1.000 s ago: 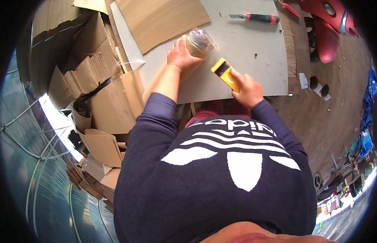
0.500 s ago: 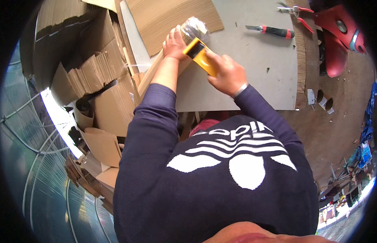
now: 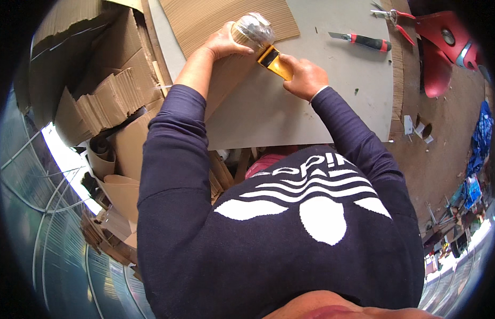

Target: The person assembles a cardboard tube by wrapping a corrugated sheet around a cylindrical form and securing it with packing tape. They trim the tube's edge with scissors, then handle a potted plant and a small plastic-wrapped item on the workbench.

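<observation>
A roll-like bundle (image 3: 226,80) of brown cardboard lies slantwise on the grey tabletop, its far end covered by a crumpled clear plastic wrap (image 3: 254,29). My left hand (image 3: 226,41) is curled round the bundle just below the plastic, thumb on the near side. My right hand (image 3: 307,77) grips a yellow tool (image 3: 281,69) with a dark band near its end. That end meets or nearly meets the right side of the wrapped part. What kind of tool it is, I cannot make out.
A corrugated cardboard sheet (image 3: 231,16) lies at the back of the table (image 3: 332,117). To the right are a knife with a black and red handle (image 3: 367,42), red-handled pliers (image 3: 401,24) and a red seat-like object (image 3: 444,42). Folded cardboard boxes (image 3: 120,64) stand at the left.
My left hand has shifted round the bundle, its thumb now showing on the near side. The right hand with the yellow tool has moved slightly up and right.
</observation>
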The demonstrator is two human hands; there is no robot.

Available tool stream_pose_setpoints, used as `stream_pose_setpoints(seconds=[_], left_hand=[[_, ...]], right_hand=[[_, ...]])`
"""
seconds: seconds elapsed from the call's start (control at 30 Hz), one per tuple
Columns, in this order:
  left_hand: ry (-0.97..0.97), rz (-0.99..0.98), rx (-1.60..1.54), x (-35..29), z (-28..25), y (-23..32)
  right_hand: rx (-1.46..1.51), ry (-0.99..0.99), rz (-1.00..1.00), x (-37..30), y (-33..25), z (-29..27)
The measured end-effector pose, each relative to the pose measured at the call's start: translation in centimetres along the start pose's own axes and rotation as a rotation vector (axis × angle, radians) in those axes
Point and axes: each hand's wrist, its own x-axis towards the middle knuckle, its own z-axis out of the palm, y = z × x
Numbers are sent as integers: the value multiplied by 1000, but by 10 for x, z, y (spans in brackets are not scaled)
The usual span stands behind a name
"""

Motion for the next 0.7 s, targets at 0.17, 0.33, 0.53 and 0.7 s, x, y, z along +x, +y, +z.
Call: stream_pose_setpoints(seconds=[0.17, 0.33, 0.53, 0.7], left_hand=[[-350, 91, -432, -25, 41, 31], [-377, 181, -245, -39, 88, 47], [200, 86, 375, -101, 99, 35], [545, -43, 504, -88, 125, 43]], right_hand=[[30, 126, -64, -83, 23, -25], [51, 78, 32, -158, 35, -30], [151, 187, -32, -93, -8, -25], [177, 163, -59, -80, -31, -61]])
